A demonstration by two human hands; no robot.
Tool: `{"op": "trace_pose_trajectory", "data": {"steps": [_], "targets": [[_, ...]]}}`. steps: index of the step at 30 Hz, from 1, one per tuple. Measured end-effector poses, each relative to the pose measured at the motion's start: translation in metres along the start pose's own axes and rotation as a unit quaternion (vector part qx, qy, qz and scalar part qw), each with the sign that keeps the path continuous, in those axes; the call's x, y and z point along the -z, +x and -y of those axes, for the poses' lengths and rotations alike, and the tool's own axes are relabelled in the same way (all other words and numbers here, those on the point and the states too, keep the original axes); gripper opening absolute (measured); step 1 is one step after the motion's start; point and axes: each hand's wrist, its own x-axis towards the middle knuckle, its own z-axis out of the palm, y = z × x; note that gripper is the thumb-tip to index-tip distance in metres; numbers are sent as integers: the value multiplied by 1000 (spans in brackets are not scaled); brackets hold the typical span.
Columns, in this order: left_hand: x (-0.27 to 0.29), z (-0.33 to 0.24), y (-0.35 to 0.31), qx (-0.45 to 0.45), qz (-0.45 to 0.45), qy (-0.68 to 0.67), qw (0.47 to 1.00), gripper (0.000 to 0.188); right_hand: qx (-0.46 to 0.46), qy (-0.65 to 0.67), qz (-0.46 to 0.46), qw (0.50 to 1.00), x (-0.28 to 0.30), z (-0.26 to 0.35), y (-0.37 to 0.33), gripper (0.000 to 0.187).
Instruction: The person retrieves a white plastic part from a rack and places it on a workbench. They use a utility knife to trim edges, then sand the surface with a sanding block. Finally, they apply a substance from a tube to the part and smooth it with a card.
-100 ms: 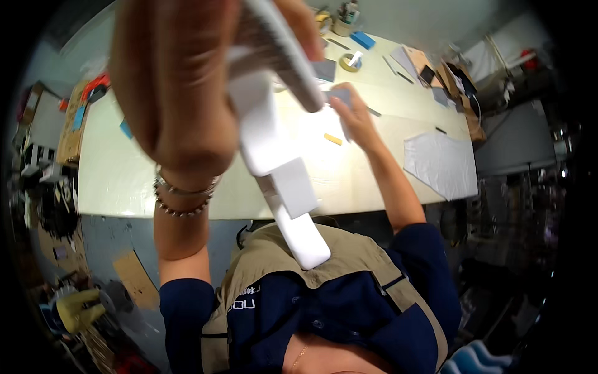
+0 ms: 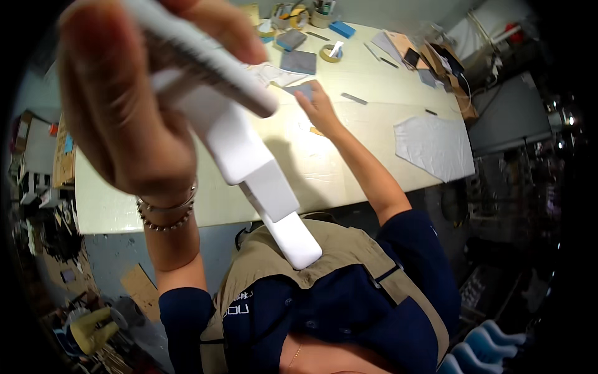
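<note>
Close to the camera, my left hand [image 2: 134, 118] is wrapped round a white stepped block part [image 2: 230, 140]. The part runs from a slab with a grey-looking edge under my fingers down to a rounded end near my apron. The inner side of the grip is hidden. Over the table, my right hand [image 2: 322, 111] pinches a small grey sheet [image 2: 301, 91] that looks like sandpaper. Just below that hand lies a small yellow strip [image 2: 316, 131], partly covered by the forearm.
On the pale table [image 2: 355, 168] are grey sheets [image 2: 298, 62], a tape roll [image 2: 331, 52], a blue block [image 2: 342, 29], a flat grey strip [image 2: 354, 98] and a white cloth-like sheet [image 2: 434, 148]. Tool cups [image 2: 321, 19] stand at the back. Cardboard and a phone [image 2: 412, 58] sit far right.
My left hand and the white part have shifted left in the picture. My right hand with the grey sheet also appears further left; the table's things have shifted, so the head has moved.
</note>
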Motion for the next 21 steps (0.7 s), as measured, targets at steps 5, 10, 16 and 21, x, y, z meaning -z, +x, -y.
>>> {"op": "trace_pose_trajectory", "data": {"steps": [5,10,16,21], "targets": [[9,4,2,-28,50,-33,998,40,-39,-203,-5,978,-36,-99,-6,56],[20,13,1,-2,31,16,999,34,-253,-359,-236,867,63,-201,-12,29],[24,9,4,-18,73,23,997,37,-282,-503,36,816,113,-205,-4,32],[11,24,18,-49,123,-47,990,48,-240,-148,40,959,103,-169,11,15]]}}
